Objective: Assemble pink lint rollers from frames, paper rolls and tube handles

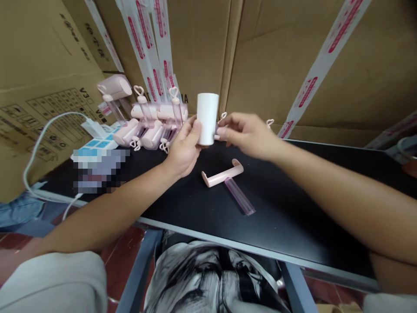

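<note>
My left hand (185,150) is wrapped round a white cylinder (207,118), which it holds nearly upright above the black table (276,195). Close to the cylinder's right side, my right hand (250,135) pinches a small pale pink piece (217,137), mostly hidden by the fingers. Below both hands lies a pink bracket (223,175) with upturned ends. A clear purplish plastic strip (240,196) touches it and slants toward the front edge.
Several pink parts with heart-shaped loops (151,134) are piled at the back left. Beside them are a power strip (97,145), a white cable (41,130) and a pixelated object (97,171). Cardboard boxes (276,61) stand along the back. A person's hand (411,168) shows at the right edge.
</note>
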Tool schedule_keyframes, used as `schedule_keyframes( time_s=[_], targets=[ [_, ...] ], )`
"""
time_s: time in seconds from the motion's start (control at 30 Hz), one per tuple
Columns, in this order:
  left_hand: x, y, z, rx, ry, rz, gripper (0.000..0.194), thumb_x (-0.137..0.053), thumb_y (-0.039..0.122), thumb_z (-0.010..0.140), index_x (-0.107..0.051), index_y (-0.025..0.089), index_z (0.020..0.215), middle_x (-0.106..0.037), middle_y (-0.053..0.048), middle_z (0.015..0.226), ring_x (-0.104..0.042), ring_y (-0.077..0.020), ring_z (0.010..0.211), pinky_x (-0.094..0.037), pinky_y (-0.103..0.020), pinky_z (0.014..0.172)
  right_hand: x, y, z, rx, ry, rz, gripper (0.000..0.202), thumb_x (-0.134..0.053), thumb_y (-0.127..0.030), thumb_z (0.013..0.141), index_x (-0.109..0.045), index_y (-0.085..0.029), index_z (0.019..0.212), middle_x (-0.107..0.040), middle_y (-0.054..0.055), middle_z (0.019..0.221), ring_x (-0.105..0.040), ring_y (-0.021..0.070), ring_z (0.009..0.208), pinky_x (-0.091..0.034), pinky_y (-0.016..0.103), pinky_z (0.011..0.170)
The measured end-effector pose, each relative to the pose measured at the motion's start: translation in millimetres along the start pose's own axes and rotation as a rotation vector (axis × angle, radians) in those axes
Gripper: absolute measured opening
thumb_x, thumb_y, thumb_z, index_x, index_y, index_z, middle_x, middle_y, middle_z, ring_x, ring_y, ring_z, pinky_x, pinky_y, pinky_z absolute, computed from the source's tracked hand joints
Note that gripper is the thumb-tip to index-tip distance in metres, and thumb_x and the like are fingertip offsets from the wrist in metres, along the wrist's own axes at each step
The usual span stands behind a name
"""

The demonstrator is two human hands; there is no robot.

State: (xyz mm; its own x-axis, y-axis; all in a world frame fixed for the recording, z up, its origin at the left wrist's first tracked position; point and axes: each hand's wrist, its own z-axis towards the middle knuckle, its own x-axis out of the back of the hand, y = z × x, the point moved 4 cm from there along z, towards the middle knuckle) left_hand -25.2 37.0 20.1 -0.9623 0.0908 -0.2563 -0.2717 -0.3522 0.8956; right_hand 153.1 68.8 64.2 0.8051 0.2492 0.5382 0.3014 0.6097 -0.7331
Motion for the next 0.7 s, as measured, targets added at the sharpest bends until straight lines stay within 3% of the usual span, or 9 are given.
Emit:
schedule_keyframes(
  time_s=[0.03, 0.1, 0.2, 0.33, 0.43, 0.57, 0.7],
  targets=[
    [-1.7, 1.4, -0.2, -0.035, -0.010, -0.007, 0.057, -0.074, 0.063, 0.092, -0.057, 0.027, 0.132, -0.071, -0.006, 0.125, -0.070, -0.0225, 0.114, -0.059, -0.031, 0.086, -16.3, -0.9, -6.8, -0.016, -0.053, 0.121, 0.050, -0.079, -0.070, 0.085, -0.071, -0.025, 0.107, -0.076, 0.004, 0.089, -0.069, 0.0238, 0.076, -0.059, 0.040, 0.067],
    [-4.9, 3.5, -1.8, -0.089, -0.025, 0.001, 0.066, -0.080, 0.063, 0.087, -0.054, 0.029, 0.138, -0.070, -0.006, 0.130, -0.068, -0.0249, 0.126, -0.058, -0.035, 0.099, -38.1, 1.9, -16.0, -0.015, -0.039, 0.281, 0.062, -0.082, -0.073, 0.081, -0.067, -0.025, 0.118, -0.074, 0.004, 0.098, -0.069, 0.0227, 0.080, -0.060, 0.037, 0.066],
    [-6.6, 6.8, -4.9, -0.142, -0.019, 0.071, 0.079, -0.085, 0.062, 0.082, -0.049, 0.030, 0.145, -0.068, -0.008, 0.134, -0.063, -0.0270, 0.136, -0.054, -0.036, 0.109, -47.5, 11.5, -22.1, 0.007, 0.065, 0.382, 0.067, -0.081, -0.072, 0.082, -0.066, -0.026, 0.128, -0.075, 0.006, 0.108, -0.071, 0.0239, 0.088, -0.062, 0.039, 0.073],
    [-1.7, 13.9, -6.2, -0.185, 0.029, 0.130, 0.090, -0.091, 0.056, 0.077, -0.044, 0.033, 0.150, -0.067, -0.007, 0.131, -0.062, -0.0307, 0.138, -0.056, -0.039, 0.107, -33.9, 17.0, -32.4, 0.087, 0.119, 0.249, 0.060, -0.082, -0.060, 0.086, -0.070, -0.024, 0.133, -0.078, 0.007, 0.121, -0.072, 0.0295, 0.107, -0.060, 0.047, 0.097],
    [1.8, 12.3, -4.9, -0.064, 0.026, 0.101, 0.078, -0.091, 0.054, 0.078, -0.051, 0.030, 0.141, -0.067, -0.006, 0.124, -0.068, -0.0311, 0.127, -0.063, -0.040, 0.095, -21.3, 17.8, -45.7, 0.095, 0.065, 0.059, 0.060, -0.079, -0.053, 0.092, -0.068, -0.026, 0.145, -0.079, 0.006, 0.117, -0.074, 0.0298, 0.099, -0.060, 0.048, 0.094],
    [-2.4, 4.2, -6.1, 0.165, -0.046, -0.028, 0.068, -0.093, 0.051, 0.076, -0.053, 0.026, 0.125, -0.067, -0.003, 0.116, -0.075, -0.0236, 0.105, -0.069, -0.041, 0.084, -5.4, 18.6, -60.0, 0.081, 0.076, -0.062, 0.061, -0.073, -0.056, 0.096, -0.066, -0.028, 0.149, -0.080, 0.007, 0.110, -0.075, 0.0297, 0.090, -0.062, 0.047, 0.085],
    [-8.9, 2.2, -9.2, 0.238, -0.094, -0.131, 0.069, -0.097, 0.048, 0.072, -0.052, 0.025, 0.120, -0.067, 0.000, 0.108, -0.075, -0.0182, 0.090, -0.070, -0.036, 0.077, 5.5, 16.1, -63.1, 0.097, 0.063, -0.089, 0.060, -0.075, -0.057, 0.094, -0.068, -0.028, 0.147, -0.081, 0.006, 0.101, -0.075, 0.0295, 0.086, -0.062, 0.047, 0.084]
  ],
)
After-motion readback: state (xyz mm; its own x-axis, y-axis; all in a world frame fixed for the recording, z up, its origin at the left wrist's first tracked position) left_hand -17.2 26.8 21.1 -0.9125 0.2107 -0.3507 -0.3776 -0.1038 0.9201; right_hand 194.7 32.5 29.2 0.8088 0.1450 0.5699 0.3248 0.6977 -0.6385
